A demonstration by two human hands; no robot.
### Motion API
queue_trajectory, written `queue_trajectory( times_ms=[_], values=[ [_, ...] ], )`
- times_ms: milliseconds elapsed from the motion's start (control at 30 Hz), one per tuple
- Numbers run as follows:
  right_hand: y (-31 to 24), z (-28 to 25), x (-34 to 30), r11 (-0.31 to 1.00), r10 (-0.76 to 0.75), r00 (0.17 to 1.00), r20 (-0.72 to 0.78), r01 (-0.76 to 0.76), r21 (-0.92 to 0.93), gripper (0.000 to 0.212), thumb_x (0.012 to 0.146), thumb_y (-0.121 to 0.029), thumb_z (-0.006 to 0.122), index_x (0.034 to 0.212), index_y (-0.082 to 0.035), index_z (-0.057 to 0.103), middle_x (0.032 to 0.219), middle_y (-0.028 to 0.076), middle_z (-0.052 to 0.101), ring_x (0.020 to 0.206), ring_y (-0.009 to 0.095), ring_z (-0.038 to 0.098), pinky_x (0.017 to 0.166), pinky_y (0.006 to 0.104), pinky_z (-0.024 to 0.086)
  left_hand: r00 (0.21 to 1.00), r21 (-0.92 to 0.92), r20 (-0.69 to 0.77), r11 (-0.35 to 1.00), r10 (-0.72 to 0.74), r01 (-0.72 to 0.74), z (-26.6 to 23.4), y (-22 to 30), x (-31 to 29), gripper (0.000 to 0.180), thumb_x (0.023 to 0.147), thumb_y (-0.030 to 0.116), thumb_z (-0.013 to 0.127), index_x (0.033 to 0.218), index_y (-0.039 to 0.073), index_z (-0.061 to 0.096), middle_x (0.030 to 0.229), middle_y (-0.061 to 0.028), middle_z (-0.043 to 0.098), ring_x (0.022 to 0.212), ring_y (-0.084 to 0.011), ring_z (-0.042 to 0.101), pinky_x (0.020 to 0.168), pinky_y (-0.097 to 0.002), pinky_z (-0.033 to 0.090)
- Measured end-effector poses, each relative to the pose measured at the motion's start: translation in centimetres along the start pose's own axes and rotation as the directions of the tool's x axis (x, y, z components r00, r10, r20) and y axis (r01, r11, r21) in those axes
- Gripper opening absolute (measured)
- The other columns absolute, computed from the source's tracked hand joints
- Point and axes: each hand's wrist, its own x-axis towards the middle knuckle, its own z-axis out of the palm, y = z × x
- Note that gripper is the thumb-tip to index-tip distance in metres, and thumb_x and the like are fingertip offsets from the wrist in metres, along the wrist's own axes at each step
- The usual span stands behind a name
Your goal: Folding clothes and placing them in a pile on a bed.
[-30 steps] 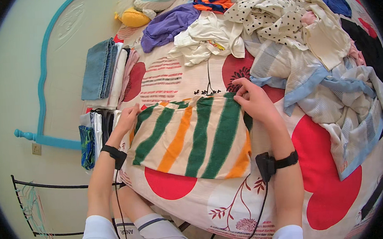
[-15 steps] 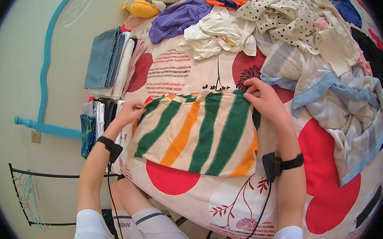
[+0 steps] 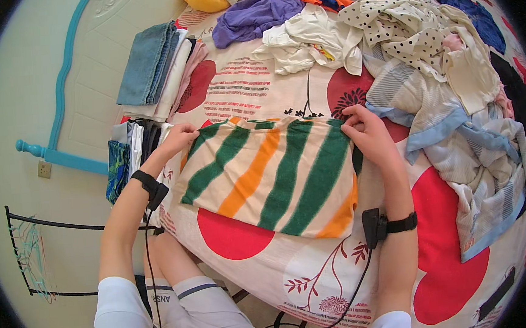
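Note:
A striped shirt (image 3: pixel 258 179) in cream, green and orange lies folded on the patterned bedspread in front of me. Its neckline edge is at the far side, and the lower part is doubled under. My left hand (image 3: pixel 179 138) pinches the far left corner between thumb and fingers. At the far right corner, my right hand (image 3: pixel 367 133) grips the fabric in the same way, thumb below and fingers above. Between the two hands the far edge runs nearly straight. Some fabric behind the right edge is partly hidden.
Folded clothes, with jeans (image 3: pixel 146 65) on top, stand by the blue-trimmed headboard (image 3: pixel 62 86). Smaller folded pieces (image 3: pixel 120 168) sit nearer. Loose clothes, a purple garment (image 3: pixel 256 17) and a grey-blue cloth (image 3: pixel 458 168) among them, cover the far and right sides. A black rack (image 3: pixel 53 216) holds hangers.
The shirt's neckline edge lies flatter and straighter than before. Both hands keep hold of its corners. The whole view has shifted slightly.

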Motion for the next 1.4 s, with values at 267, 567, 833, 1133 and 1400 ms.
queue_trajectory(
  times_ms=[267, 567, 833, 1133, 1400],
  values=[
    [-0.8, 0.1, -0.2, 0.995, -0.006, 0.998, -0.056, 0.001, -0.099, 0.033, 0.085, -0.005, 0.069, 0.116, 0.002, 0.060, 0.090, 0.010, 0.066, 0.072, 0.015, 0.065, 0.069, 0.0294, 0.052, 0.977, 0.003, -0.137, 0.986, -0.163, 0.165, 2.2, 0.7, -2.3, 0.038, 0.094, 0.038, 0.068, 0.087, 0.001, 0.073, 0.078, -0.0035, 0.068, 0.064, -0.0090, 0.058, 0.059, -0.0259, 0.046],
    [-0.6, -0.1, -0.2, 0.996, -0.008, 0.998, -0.058, 0.003, -0.086, 0.034, 0.084, -0.003, 0.070, 0.116, 0.001, 0.060, 0.089, 0.009, 0.066, 0.070, 0.014, 0.064, 0.068, 0.0294, 0.052, 0.940, -0.063, -0.319, 0.992, -0.125, 0.110, 3.8, -2.5, -3.6, 0.048, 0.097, 0.045, 0.061, 0.091, -0.002, 0.067, 0.083, -0.0090, 0.067, 0.079, -0.0161, 0.061, 0.075, -0.0325, 0.049],
    [-0.2, 0.2, 0.2, 0.999, 0.006, 1.000, -0.025, -0.007, -0.038, 0.034, 0.084, -0.003, 0.071, 0.117, 0.000, 0.060, 0.090, 0.007, 0.063, 0.071, 0.012, 0.062, 0.069, 0.0265, 0.051, 0.898, -0.114, -0.328, 0.955, -0.295, 0.272, 3.1, -5.9, -4.1, 0.071, 0.098, 0.064, 0.044, 0.089, -0.003, 0.066, 0.085, -0.0151, 0.066, 0.086, -0.0254, 0.062, 0.083, -0.0365, 0.048],
    [0.7, 0.5, 0.3, 0.994, -0.006, 0.999, -0.050, 0.000, -0.105, 0.036, 0.085, -0.001, 0.070, 0.119, -0.002, 0.059, 0.096, 0.006, 0.061, 0.069, 0.008, 0.055, 0.067, 0.0234, 0.048, 0.912, -0.383, 0.163, 0.828, -0.377, 0.410, 0.2, -6.8, -11.4, 0.058, 0.099, 0.063, 0.044, 0.099, 0.011, 0.070, 0.084, 0.0025, 0.066, 0.073, -0.0080, 0.060, 0.066, -0.0216, 0.045],
    [0.4, 0.1, -0.1, 0.990, -0.015, 0.999, -0.037, 0.010, -0.139, 0.036, 0.084, 0.000, 0.070, 0.119, -0.001, 0.059, 0.095, 0.007, 0.060, 0.071, 0.010, 0.055, 0.069, 0.0244, 0.048, 0.916, -0.304, 0.147, 0.864, -0.374, 0.402, 1.7, -4.1, -13.4, 0.054, 0.100, 0.047, 0.057, 0.127, 0.001, 0.064, 0.124, -0.0071, 0.066, 0.113, -0.0142, 0.061, 0.098, -0.0279, 0.047]
  ],
)
